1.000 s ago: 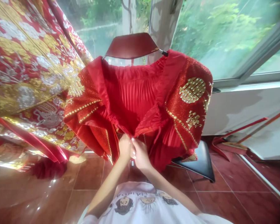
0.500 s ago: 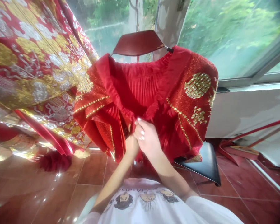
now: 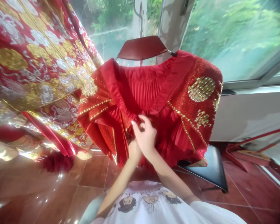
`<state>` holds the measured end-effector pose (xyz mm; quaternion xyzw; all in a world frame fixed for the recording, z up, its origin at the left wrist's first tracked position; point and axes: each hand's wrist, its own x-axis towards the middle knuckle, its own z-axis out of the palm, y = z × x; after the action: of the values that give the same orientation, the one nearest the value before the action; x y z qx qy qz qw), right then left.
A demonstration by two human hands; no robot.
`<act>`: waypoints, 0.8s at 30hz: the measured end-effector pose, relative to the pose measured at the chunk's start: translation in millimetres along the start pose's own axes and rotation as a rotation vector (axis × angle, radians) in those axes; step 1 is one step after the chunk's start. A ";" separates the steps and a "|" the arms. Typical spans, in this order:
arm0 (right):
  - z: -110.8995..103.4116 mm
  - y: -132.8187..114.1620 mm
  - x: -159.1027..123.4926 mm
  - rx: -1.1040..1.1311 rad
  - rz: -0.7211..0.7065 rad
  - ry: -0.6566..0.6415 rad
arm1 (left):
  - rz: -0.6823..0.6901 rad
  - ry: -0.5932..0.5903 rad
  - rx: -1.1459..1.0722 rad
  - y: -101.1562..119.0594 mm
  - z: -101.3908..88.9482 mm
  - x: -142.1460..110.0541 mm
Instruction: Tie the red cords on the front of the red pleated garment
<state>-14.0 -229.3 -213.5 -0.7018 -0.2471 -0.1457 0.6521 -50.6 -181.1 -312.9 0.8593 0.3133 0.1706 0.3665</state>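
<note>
A red skirt [image 3: 144, 90] with a gathered waistband, gold beading and round gold emblems hangs in front of me. A hanger [image 3: 142, 48] with a dark red curved top holds it near both upper corners. My right hand [image 3: 146, 135] is at the front of the waistband, thumb and forefinger parted at its edge and the other fingers curled. Lower and further left, my left hand [image 3: 134, 151] reaches in against the skirt front. Its fingers are hidden behind my right hand and the cloth, so its grip does not show.
At the left hangs a red garment [image 3: 37, 59] with gold and silver embroidery. A black chair seat [image 3: 210, 168] stands behind the skirt at lower right. Near the wall lies a red long-handled object [image 3: 245, 152]. Windows [image 3: 233, 40] are behind, tiled floor [image 3: 93, 171] below.
My right hand has loosened from a closed grip on the waistband, its thumb and forefinger now parted. The whole view has shifted slightly, so the skirt and hanger appear lower and further right.
</note>
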 end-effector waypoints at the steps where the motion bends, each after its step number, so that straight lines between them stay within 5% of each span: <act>1: 1.4 4.3 2.9 -0.020 -0.043 -0.017 | 0.007 -0.009 -0.001 -1.7 0.8 0.8; 8: -11.8 39.5 -22.8 -0.074 -0.102 -0.364 | 0.154 -0.001 -0.267 -21.8 -4.7 11.8; 11: -26.1 52.4 -36.2 -0.104 -0.014 -0.441 | 0.217 0.133 -0.485 -26.3 -17.2 14.2; 14: -33.8 53.9 -37.7 -0.090 0.075 -0.431 | 0.316 0.291 -0.723 -13.5 -32.5 11.9; 18: -32.2 43.7 -34.9 0.031 0.118 -0.525 | 0.358 0.188 -0.747 19.6 -44.7 5.6; 24: -35.5 43.8 -24.8 0.111 0.189 -0.100 | 0.292 0.095 -0.893 24.4 -38.4 -2.6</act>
<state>-7.0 -269.5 -259.7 -0.6910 -0.2199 -0.0346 0.6877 -62.5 -175.9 -269.2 0.6438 0.1014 0.3775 0.6578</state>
